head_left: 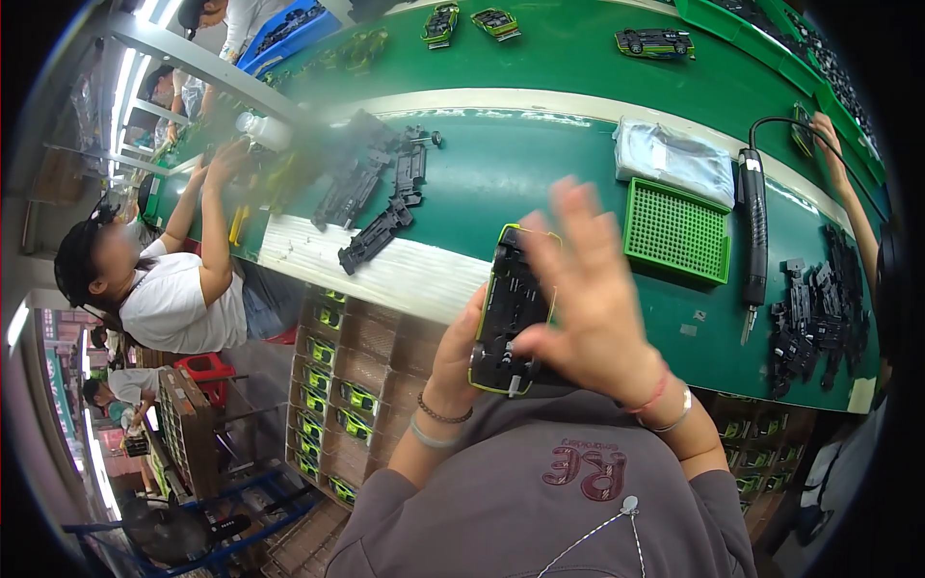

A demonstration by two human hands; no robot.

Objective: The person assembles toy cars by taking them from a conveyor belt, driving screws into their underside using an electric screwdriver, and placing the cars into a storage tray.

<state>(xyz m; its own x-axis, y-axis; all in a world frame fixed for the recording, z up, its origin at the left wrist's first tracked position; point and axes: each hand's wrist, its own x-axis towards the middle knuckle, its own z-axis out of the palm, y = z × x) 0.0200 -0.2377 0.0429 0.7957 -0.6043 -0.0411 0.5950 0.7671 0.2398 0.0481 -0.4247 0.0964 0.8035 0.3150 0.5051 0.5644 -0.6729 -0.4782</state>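
Note:
A toy car point(509, 289) with a green body is held upside down in front of my chest, its black underside facing up. My left hand point(459, 349) is closed around its left side. Over the car's right edge is my right hand point(602, 313), its fingers spread and blurred by motion; the thumb reaches over the underside near the car's lower end. Whether that thumb touches the car I cannot tell. Black toy car chassis point(393, 207) lie on the green bench left of the car, partly blurred.
An electric screwdriver point(753, 231) stands right of a green grid tray point(676, 233) and a plastic-wrapped packet point(674, 159). More chassis point(819, 313) pile up at right. Toy cars point(655, 42) lie on the far green belt. Co-workers point(183, 299) are at left and right; boxes of cars point(361, 395) stand below.

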